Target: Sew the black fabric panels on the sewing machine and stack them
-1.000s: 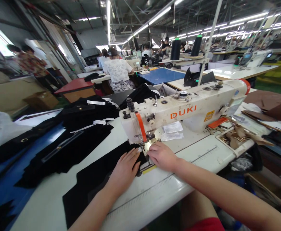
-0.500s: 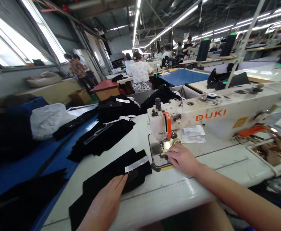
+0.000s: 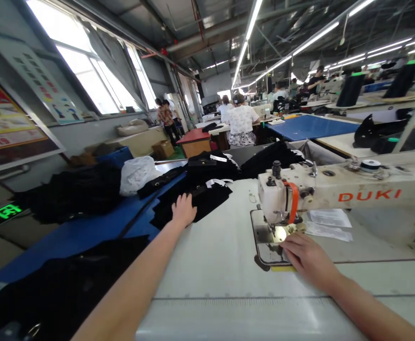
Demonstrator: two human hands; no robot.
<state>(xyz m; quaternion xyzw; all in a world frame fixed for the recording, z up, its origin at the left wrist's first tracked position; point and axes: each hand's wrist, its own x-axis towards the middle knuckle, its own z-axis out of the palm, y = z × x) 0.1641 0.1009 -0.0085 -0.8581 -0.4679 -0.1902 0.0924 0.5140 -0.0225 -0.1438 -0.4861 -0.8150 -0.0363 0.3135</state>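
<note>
Left hand (image 3: 184,211) has moved onto black fabric (image 3: 211,201), beneath its spread fingers (image 3: 184,200); right hand's (image 3: 310,258) grip unclear.

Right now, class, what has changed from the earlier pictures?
The left hand moved leftward from the sewing machine onto the black pieces. The black panel is gone from the white tabletop beside the machine; where it lies is unclear. The right hand stayed by the needle plate.

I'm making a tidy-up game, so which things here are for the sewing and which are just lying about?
Seem part of the job:
sewing machine, right grip at its metal plate
black fabric pieces, under the left grip

Seem just lying about:
white bag
cardboard box
paper slips
</note>
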